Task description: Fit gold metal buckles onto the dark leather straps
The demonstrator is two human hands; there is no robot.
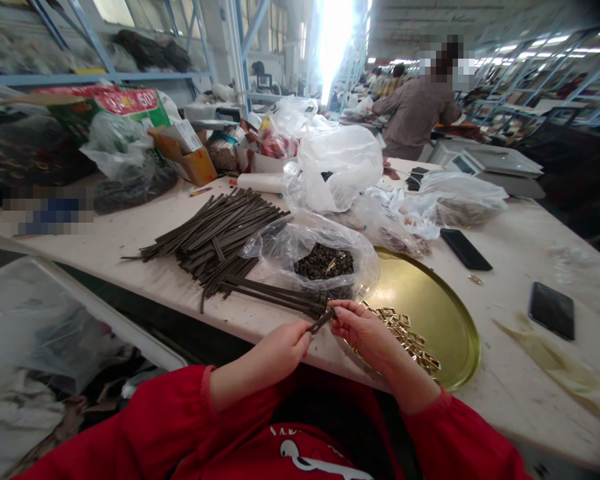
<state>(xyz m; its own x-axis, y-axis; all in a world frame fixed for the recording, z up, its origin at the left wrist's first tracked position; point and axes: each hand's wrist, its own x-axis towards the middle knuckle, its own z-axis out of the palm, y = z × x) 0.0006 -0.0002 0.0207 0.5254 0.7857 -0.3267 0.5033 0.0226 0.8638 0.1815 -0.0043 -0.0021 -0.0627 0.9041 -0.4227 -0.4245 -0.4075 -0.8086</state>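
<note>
Beside blue racks (35,79) stands a cluttered, pale worktable (515,403); at its near edge the left hand (293,340) and right hand (356,325) pinch a dark strip (321,323) between them, near a gold tray (453,313) (small gold frames (405,337) heaped on it); a co-worker (413,110) stands beyond.

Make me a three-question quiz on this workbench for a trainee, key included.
1. True or false: the heap of gold-coloured metal pieces lies on the round tray.

2. What do the person's left hand and right hand hold between them?
A) a phone
B) a dark strip
C) a roll of tape

3. Fill in: from the wearer's view, the big pile of long dark strips lies to the ____ of the open clear bag.

Key: 1 true; 2 B; 3 left.
</note>
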